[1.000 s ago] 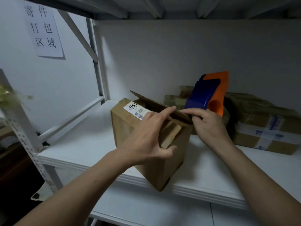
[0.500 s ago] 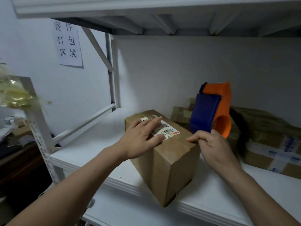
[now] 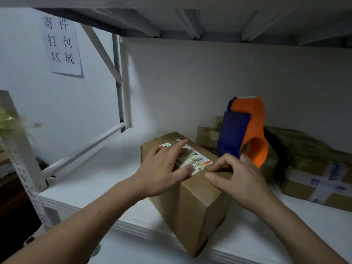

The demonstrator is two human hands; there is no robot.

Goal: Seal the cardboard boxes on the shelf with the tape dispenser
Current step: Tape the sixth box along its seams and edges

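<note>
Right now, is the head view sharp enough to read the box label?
Head view: dim, bluish light; the shipping label shows a barcode but its print is too soft to read, and the left hand covers part; the yellowish thing at the left edge is blurred.

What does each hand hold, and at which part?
The right hand seems to grip the tape dispenser at its lower orange ring, partly hidden. The left hand holds nothing; it presses flat on the cardboard box.

Orange-blue dispenser (image 3: 254, 119) (box (image 3: 192, 204) probably brown).
</note>
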